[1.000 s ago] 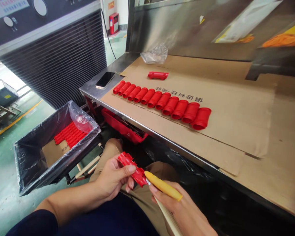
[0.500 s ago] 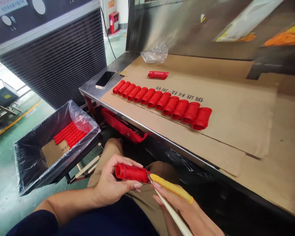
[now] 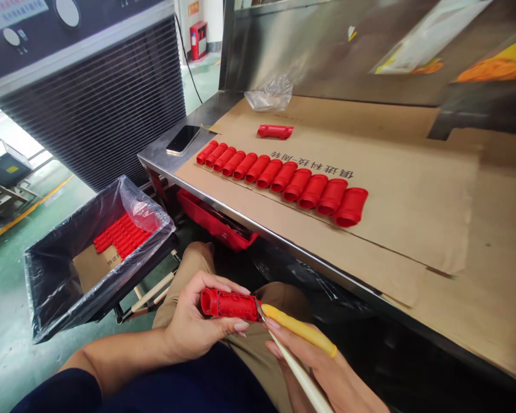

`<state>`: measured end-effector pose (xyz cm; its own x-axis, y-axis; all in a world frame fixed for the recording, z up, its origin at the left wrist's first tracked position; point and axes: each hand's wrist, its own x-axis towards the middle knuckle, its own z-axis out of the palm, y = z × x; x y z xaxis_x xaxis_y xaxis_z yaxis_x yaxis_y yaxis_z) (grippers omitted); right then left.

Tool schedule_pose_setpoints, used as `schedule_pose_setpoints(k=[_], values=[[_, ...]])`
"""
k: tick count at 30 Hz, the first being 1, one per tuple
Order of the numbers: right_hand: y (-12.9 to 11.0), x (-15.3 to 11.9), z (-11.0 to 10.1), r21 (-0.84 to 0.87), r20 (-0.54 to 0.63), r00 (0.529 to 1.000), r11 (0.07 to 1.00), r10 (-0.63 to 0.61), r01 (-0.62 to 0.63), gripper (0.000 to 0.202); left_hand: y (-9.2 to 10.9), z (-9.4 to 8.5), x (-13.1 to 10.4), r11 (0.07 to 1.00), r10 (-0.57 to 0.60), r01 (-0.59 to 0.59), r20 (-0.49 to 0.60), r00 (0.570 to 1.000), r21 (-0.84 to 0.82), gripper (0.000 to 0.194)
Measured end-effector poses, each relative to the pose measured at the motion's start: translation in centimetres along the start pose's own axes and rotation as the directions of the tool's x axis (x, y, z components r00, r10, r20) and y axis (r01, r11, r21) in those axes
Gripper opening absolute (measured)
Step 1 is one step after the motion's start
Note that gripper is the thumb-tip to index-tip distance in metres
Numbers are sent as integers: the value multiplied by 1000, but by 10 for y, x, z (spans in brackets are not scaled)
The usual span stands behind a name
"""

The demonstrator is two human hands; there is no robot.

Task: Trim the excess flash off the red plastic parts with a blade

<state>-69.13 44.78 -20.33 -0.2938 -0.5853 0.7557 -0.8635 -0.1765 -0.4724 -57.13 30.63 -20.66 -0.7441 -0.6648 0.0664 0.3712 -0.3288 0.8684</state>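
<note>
The left hand (image 3: 193, 327) wraps a red part (image 3: 229, 304) over the lap, end turned toward the right hand (image 3: 327, 373), which pinches a yellow-tipped blade (image 3: 298, 331) against that end — a grip that steadies the part for the tip. Up past both hands, the table (image 3: 284, 246) carries a row of red parts (image 3: 284, 180) on cardboard (image 3: 413, 189). Left of the hands sits a lined bin (image 3: 90, 258) holding more.
</note>
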Motion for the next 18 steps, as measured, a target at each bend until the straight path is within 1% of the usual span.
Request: schedule_pose_setpoints(k=[2, 5, 8, 10, 13, 14, 16, 17, 18], values=[[1, -1, -1, 5, 8, 1000, 1000, 12, -12, 39, -1, 0, -1, 1000, 1, -1, 4, 1000, -5, 42], [5, -5, -3, 5, 107, 991, 997, 81, -82, 32, -3, 0, -3, 999, -21, 21, 3, 1000, -36, 41], [13, -15, -4, -1, 209, 966, 987, 155, -158, 28, -5, -1, -3, 987, -117, 117, 2, 993, -112, 37], [20, -21, -7, -18, 209, 961, 983, 184, -184, 23, -5, -3, -1, 971, -194, 193, 3, 981, -143, 36], [28, -25, -15, -84, 146, 953, 963, 265, -255, 20, -4, -5, 1, 955, -261, 259, -2, 965, -142, 38], [28, -24, -18, -115, 96, 941, 943, 324, -313, 19, -3, -6, 2, 954, -270, 267, -2, 963, -134, 38], [25, -20, -22, -124, -29, 890, 882, 455, -455, 17, -3, -8, 2, 951, -289, 286, -5, 957, -117, 41], [22, -17, -24, -107, -70, 866, 859, 496, -501, 16, -3, -9, 2, 948, -300, 298, -2, 954, -110, 43], [19, -14, -24, -88, -78, 860, 856, 504, -509, 15, -4, -9, 3, 945, -312, 311, 1, 950, -106, 46]])
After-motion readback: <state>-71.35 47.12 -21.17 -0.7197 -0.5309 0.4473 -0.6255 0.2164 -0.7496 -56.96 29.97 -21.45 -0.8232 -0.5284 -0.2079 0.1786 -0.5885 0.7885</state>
